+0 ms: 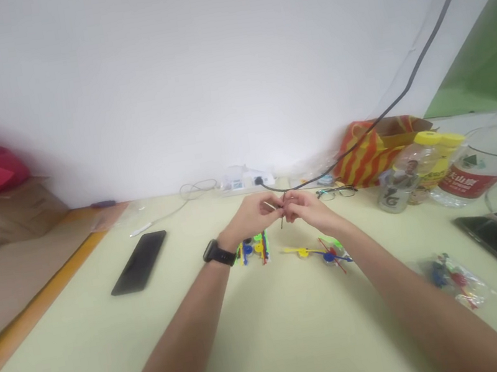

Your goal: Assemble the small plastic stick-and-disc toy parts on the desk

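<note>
My left hand [251, 216], with a black watch [218, 253] on its wrist, meets my right hand [307, 209] over the table. Both have fingertips pinched together around a thin dark stick [281, 223]; its upper part is mostly covered by the fingers. Under my left hand lies a group of small coloured plastic pieces [252, 249], in blue, yellow, red and green, partly hidden. Below my right hand are yellow, blue and red plastic sticks with round discs [329, 257], some of them crossing each other.
Left of the hands lies a black phone [140, 263]. A clear bag of coloured pieces [456, 280] rests at right. Behind are a power strip [241, 182], glasses [337, 192], a striped bag [359, 156] and bottles [409, 170]. A cable [426, 41] hangs across the right.
</note>
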Available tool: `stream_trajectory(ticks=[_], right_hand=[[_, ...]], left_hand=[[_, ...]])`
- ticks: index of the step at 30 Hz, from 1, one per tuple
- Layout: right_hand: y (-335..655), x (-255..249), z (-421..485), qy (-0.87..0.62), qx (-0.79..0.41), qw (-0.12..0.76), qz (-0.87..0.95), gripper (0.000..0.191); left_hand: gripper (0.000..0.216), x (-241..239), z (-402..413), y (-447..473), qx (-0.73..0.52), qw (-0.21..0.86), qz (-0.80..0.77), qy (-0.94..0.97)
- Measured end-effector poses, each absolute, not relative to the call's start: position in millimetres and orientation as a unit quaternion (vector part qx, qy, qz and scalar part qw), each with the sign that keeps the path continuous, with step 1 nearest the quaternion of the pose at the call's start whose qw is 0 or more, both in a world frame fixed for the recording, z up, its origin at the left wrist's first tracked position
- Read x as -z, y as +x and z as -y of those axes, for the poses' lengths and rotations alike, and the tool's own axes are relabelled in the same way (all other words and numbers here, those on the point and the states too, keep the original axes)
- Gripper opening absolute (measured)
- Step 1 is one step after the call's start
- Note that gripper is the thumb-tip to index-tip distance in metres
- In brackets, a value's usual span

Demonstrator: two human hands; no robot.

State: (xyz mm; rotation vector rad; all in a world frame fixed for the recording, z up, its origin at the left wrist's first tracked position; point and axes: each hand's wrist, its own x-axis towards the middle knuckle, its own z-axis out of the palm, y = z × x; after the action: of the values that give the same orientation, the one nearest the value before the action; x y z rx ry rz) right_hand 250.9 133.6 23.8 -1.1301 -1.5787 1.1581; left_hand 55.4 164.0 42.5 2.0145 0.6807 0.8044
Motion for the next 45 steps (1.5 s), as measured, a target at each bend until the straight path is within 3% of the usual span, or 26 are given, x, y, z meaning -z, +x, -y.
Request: stream_trajectory(ticks=[6, 14, 17, 23, 27, 32, 35, 40, 42, 45], right_hand=[[255.1, -22.4, -133.4, -0.540, -0.364, 0.337, 0.680, 0.020], [286.2, -22.3, -130.2, -0.598, -0.272, 0.141, 0.741, 0.015], [282.9, -33.8, -121.3, -0.564, -0.285, 0.096, 0.769, 0.008], [268.3, -45.1, -109.0, -0.478, -0.397, -0.001, 0.784, 0.011], [272.1, -47.1, -113.2, -0.471, -0.378, 0.049, 0.796, 0.007], [278.3, -48.1, -121.1, -0.488, -0.379, 0.199, 0.761, 0.012], [278.4, -45.9, -123.6, -0.483, -0.443, 0.289, 0.698, 0.016], [274.3, -43.0, -125.5, -0.434, -0.533, 0.368, 0.626, 0.015], [272.1, -42.5, -125.8, -0.430, -0.535, 0.378, 0.622, 0.014], [270.7, -40.9, -126.4, -0.460, -0.479, 0.369, 0.651, 0.010]], left_hand=[[0.008, -35.7, -157.9, 59.1, -0.320, 0.385, -0.301, 0.812], [0.021, -23.9, -157.7, 59.3, -0.225, 0.317, -0.340, 0.856], [0.016, -21.1, -160.1, 57.0, -0.202, 0.316, -0.328, 0.867], [0.009, -15.3, -167.9, 48.2, -0.201, 0.274, -0.349, 0.873], [0.020, -15.6, -172.9, 43.9, -0.216, 0.258, -0.362, 0.870], [0.027, -31.7, -168.4, 49.4, -0.290, 0.302, -0.330, 0.846], [0.028, -40.6, -162.1, 54.9, -0.324, 0.324, -0.321, 0.829], [0.051, -42.2, -154.6, 63.6, -0.350, 0.396, -0.285, 0.800], [0.046, -41.2, -152.4, 66.8, -0.355, 0.400, -0.270, 0.800], [0.021, -39.1, -149.7, 70.5, -0.349, 0.381, -0.260, 0.816]])
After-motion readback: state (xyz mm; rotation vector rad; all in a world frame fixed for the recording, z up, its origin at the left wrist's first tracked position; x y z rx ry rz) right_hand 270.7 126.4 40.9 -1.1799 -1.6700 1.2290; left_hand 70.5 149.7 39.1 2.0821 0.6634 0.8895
